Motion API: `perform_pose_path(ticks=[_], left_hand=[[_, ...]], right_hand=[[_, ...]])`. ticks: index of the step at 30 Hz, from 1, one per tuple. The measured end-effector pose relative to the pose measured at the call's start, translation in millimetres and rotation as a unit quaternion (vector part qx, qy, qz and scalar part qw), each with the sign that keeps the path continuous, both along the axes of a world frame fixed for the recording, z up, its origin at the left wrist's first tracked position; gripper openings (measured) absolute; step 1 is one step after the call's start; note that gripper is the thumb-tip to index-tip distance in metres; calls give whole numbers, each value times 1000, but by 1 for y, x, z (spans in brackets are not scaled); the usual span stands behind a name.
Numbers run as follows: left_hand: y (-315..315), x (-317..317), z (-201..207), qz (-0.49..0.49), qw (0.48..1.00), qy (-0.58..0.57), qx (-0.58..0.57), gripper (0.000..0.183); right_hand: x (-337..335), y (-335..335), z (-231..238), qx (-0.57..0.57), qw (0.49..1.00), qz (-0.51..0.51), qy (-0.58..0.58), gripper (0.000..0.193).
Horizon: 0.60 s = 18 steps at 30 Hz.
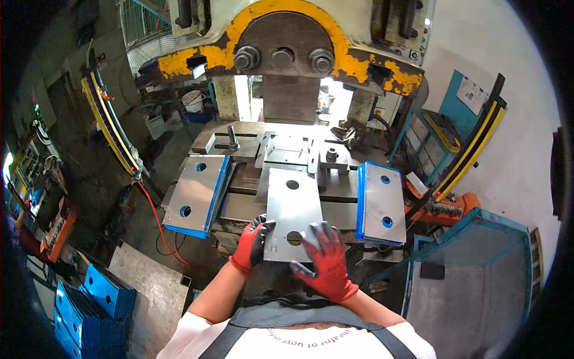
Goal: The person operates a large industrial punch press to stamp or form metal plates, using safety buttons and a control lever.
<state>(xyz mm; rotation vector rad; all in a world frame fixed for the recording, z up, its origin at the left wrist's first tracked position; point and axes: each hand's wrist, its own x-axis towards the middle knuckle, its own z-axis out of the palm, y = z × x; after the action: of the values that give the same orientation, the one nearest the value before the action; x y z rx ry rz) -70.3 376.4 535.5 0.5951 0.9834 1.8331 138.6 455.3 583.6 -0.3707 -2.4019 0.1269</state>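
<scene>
A flat silver metal plate (292, 206) with two round holes lies in front of me, its far end reaching the die fixture (287, 149) on the press bed. My left hand (252, 244), in a red glove with black fingers, is closed on the plate's left edge. Over the near right corner, my right hand (326, 261) is gloved the same way. Its fingers are spread and its thumb stands apart; the fingertips lie at the plate beside the near hole. Whether they press on it is hard to see.
Blue-edged plate stacks lie left (194, 194) and right (381, 203) on the press bed. The press ram (284, 45) hangs above. Yellow-striped guard bars (110, 122) flank both sides. More blue plates (95, 305) are piled lower left; a blue-framed cart (472, 263) stands right.
</scene>
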Motion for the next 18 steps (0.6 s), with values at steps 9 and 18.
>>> perform_pose_path(ticks=[9,18], left_hand=[[-36,-21,-7,53,998,34,-20,17],[-20,-61,-14,-53,998,21,-17,21]], right_hand=[[-10,-8,-37,-262,958,102,54,82],[-25,-5,-47,-220,973,53,40,83]])
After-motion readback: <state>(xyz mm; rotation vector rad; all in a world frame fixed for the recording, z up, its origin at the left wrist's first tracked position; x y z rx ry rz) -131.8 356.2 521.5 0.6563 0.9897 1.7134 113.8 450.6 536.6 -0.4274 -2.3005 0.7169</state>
